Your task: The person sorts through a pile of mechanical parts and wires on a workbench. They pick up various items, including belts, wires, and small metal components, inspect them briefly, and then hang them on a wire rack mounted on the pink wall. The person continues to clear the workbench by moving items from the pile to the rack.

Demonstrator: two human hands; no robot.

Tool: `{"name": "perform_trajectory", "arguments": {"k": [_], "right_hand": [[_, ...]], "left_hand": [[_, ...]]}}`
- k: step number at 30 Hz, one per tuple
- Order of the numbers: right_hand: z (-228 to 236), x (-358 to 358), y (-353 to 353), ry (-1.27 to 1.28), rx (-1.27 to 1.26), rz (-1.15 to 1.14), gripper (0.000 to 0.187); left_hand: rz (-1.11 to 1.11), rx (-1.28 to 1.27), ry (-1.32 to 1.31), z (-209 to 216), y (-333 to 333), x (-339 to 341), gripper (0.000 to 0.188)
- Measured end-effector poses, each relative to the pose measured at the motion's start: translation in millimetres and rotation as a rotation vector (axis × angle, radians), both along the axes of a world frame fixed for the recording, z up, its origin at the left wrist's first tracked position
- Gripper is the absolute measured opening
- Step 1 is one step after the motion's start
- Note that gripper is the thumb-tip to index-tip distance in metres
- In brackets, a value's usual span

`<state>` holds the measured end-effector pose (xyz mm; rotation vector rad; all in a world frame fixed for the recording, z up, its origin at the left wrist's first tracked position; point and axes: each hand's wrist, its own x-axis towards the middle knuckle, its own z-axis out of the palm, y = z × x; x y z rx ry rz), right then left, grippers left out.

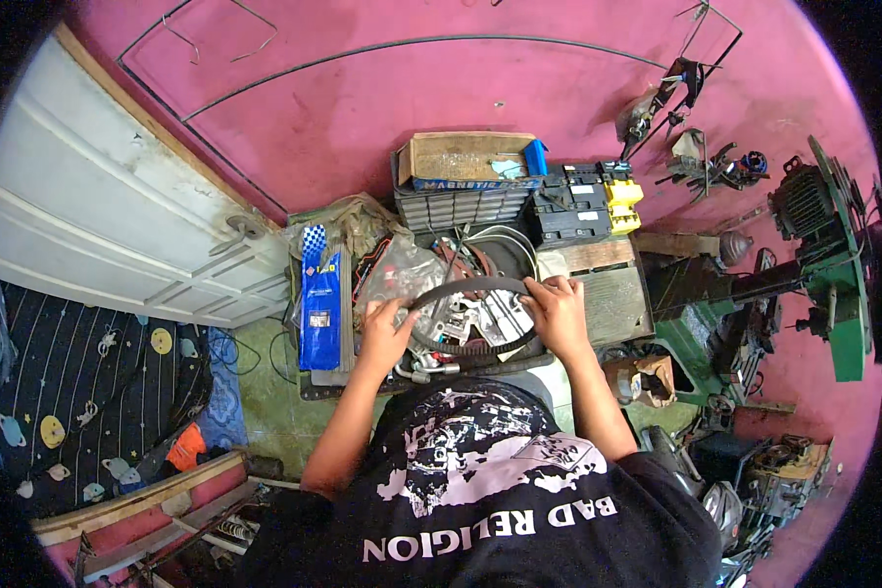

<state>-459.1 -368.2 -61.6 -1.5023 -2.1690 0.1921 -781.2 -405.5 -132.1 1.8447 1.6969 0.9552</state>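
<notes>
At the centre of the frame, the left hand (pixel 386 329) and the right hand (pixel 559 314) each grasp one side of the black toothed belt (pixel 472 285), presumably positioned opposite one another to keep its loop spread over the loose metal parts (pixel 472 320).

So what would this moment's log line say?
left hand: holds black toothed belt, left side | right hand: holds belt, right side | belt: loop framing metal parts | far left: blue package
</notes>
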Motion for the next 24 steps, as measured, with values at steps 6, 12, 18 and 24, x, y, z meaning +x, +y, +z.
{"name": "perform_trajectory", "arguments": {"k": [6,12,18,24], "right_hand": [[-15,53,-5,0.257,-0.159,-0.227,0.028],[-25,94,-9,1.043,-0.402,-0.318,0.026],[-31,131,-17,1.370,-0.412,-0.455,0.028],[-52,182,-14,1.796,-0.450,-0.376,0.031]], "left_hand": [[-0.162,-0.183,-0.099,-16,-17,9,0.032],[-0.111,-0.379,-0.467,-29,-1,56,0.027],[-0.180,-0.331,-0.890,-22,33,132,0.036],[-0.175,-0.340,-0.951,17,55,216,0.039]]}}
